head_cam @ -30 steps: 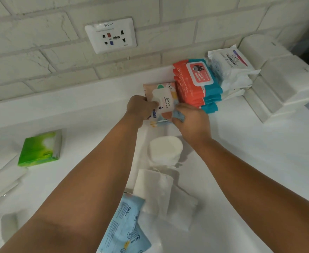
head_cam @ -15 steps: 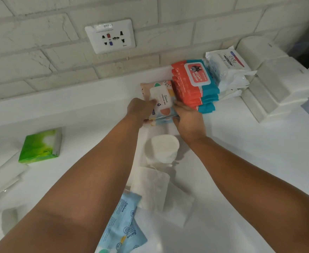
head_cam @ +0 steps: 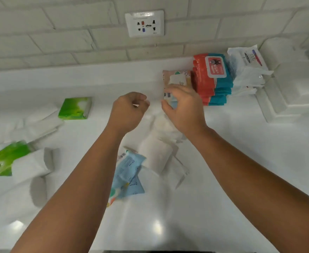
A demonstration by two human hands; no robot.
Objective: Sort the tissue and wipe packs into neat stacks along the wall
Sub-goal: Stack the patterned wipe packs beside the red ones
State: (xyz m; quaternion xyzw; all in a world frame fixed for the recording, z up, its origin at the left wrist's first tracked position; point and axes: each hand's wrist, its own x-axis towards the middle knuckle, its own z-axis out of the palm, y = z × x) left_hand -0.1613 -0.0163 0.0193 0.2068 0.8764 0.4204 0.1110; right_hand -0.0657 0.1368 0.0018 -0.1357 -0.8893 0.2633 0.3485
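The peach wipe pack (head_cam: 177, 79) lies by the wall, just beside the red-and-teal wipe stack (head_cam: 212, 79). The right hand (head_cam: 184, 108) hovers over its near end, grip apart, fingers relaxed. The left hand (head_cam: 130, 110) is loosely curled, its grip empty. Blue packs (head_cam: 128, 172) lie loose on the bench (head_cam: 241, 179).
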